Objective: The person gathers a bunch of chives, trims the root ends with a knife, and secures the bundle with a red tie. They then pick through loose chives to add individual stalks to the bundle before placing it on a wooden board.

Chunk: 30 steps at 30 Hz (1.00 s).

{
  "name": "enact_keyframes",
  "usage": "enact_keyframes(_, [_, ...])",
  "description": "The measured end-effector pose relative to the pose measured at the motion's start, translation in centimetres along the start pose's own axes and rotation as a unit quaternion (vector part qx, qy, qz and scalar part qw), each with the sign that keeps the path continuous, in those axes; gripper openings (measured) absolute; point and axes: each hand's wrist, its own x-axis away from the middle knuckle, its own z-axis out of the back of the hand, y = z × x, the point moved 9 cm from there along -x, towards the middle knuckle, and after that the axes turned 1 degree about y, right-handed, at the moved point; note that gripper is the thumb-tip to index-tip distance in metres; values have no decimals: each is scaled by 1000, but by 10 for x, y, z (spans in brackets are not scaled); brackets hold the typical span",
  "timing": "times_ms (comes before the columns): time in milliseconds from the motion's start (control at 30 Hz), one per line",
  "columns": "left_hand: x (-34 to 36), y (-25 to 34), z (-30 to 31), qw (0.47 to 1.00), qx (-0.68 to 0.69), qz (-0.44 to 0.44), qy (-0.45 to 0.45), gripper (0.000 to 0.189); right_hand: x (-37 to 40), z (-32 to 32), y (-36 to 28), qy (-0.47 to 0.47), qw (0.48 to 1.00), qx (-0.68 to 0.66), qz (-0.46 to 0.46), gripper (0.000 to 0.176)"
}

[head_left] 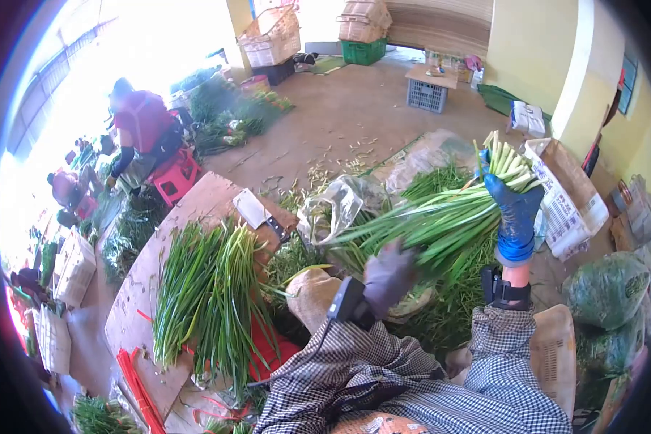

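To our right we held a bunch of long green stalks (441, 220) near its pale ends, above loose greens (477, 282), the fingers of our blue-gloved right hand (513, 206) clamped around it. Our grey-gloved left hand (389, 278) was blurred near the leaves, and we could not tell whether its fingers were apart or together. Leftward, another bunch of greens (213, 293) lay on the bench (141, 293) beside a cleaver (251, 208).

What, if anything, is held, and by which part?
The right hand holds a bunch of greens near its pale stalk ends; the left hand is blurred, so whether it grips cannot be told.
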Motion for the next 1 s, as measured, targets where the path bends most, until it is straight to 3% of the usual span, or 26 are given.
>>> enact_keyframes(33, [-2, -64, -42, 983, 124, 131, 13, 51, -5, 9, -7, -5, 999, 46, 7, 33])
enact_keyframes(67, [-7, -111, -89, 992, -3, 127, -9, 53, -5, 20, -11, 12, 999, -26, -13, 37])
enact_keyframes(100, [9, -112, -79, 995, -35, 84, 46, 58, -8, 30, -17, 25, 999, -22, -11, 39])
enact_keyframes(133, [19, -115, -74, 995, 20, 100, -1, 66, -9, 42, -18, 34, 999, -17, -14, 40])
enact_keyframes(167, [29, -108, -57, 995, 38, 93, -22, 68, -14, 59, -13, 15, 997, 81, 7, 40])
enact_keyframes(267, [41, -123, -43, 996, 17, 87, 9, 68, -25, 85, 3, 15, 997, 75, 24, 42])
enact_keyframes(300, [45, -124, -43, 994, 32, 99, -26, 66, -30, 90, 2, 3, 996, 72, 49, 44])
enact_keyframes(433, [61, -89, -24, 998, 19, 56, -27, 66, -29, 105, 6, 54, 999, -6, 4, 45])
enact_keyframes(500, [67, -44, -16, 995, 92, -28, -31, 70, -29, 101, 3, 79, 994, -64, -26, 47])
enact_keyframes(567, [71, 6, 21, 981, 15, -126, 146, 66, -29, 96, 11, 88, 991, -95, -43, 47])
enact_keyframes(633, [69, 44, 60, 947, 32, -181, 263, 69, -26, 81, 7, 16, 997, 48, 54, 48])
enact_keyframes(667, [60, 58, 65, 947, 32, -177, 266, 69, -23, 75, 11, 12, 997, 46, 54, 48])
enact_keyframes(733, [58, 98, 76, 906, 9, -281, 317, 68, -14, 57, 14, 11, 997, 65, 39, 48])
enact_keyframes(767, [54, 94, 65, 906, 8, -281, 317, 68, -10, 46, 18, 6, 1000, -4, -14, 46])
enact_keyframes(833, [5, 37, -29, 992, 31, -116, 49, 62, -1, 37, 6, 9, 1000, -4, 5, 47])
enact_keyframes(867, [-3, -14, -94, 992, -67, -21, -101, 56, -4, 36, -1, 9, 999, -6, 31, 48])
enact_keyframes(900, [10, -43, -120, 978, -97, 17, -184, 53, -10, 39, -5, 12, 999, -5, 37, 48])
enact_keyframes(1000, [45, -62, -124, 990, -14, 27, -137, 54, -14, 64, 13, 34, 997, 34, -59, 53])
